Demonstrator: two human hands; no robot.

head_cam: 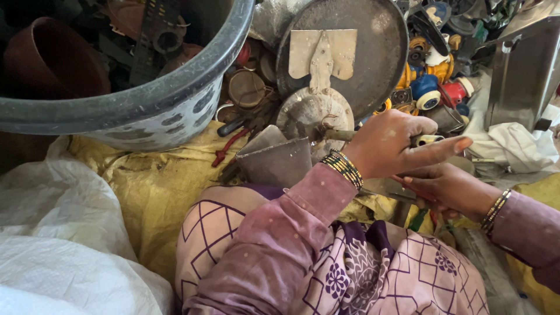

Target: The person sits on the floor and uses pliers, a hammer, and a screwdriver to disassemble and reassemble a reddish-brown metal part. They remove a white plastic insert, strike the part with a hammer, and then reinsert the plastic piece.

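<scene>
A seated person works over a lap of patterned cloth amid heaped scrap, the left hand (388, 143) closed in a fist around a slim metal rod (341, 135) whose far end meets a round, dusty metal disc assembly (315, 111) propped just beyond the knees. The right hand (446, 186), lower and partly hidden under the left, curls its fingers around something with a red edge, though what it is cannot be made out. A grey metal wedge-shaped piece (274, 157) rests against the knee beside the disc, and a large grey tub (146, 111) of parts stands to the left on yellow sacking (151, 181). The work looks best served by a firm, steady left grip on the rod, with the right hand bracing close beneath and fingers clear of the disc's rim.
</scene>
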